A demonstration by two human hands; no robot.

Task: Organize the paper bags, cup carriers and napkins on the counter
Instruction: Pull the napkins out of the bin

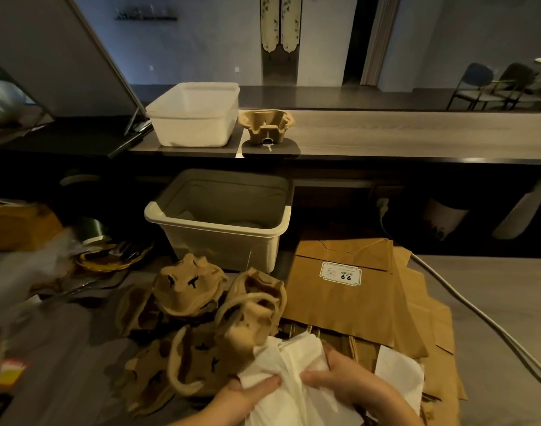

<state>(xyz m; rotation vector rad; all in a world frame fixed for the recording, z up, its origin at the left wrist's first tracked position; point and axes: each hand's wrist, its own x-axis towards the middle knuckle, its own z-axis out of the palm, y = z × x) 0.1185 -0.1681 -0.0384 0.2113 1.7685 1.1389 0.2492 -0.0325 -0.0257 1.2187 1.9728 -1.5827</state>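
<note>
Left hand [250, 392], right hand [346, 385]: my fingers curled, gripping napkins [296, 358] at near counter edge, atop paper bags [339, 296]. Bags fanned, unsquared. Cup carriers [201, 318] in loose heap alongside; single carrier [266, 123] on upper ledge. Assessment: early stage, most sorting outstanding.

a single wide-angle view is taken from head height, aimed forward and down at the desk [493, 287]; its near part is seen close below, the back wall [201, 41] far off.
</note>
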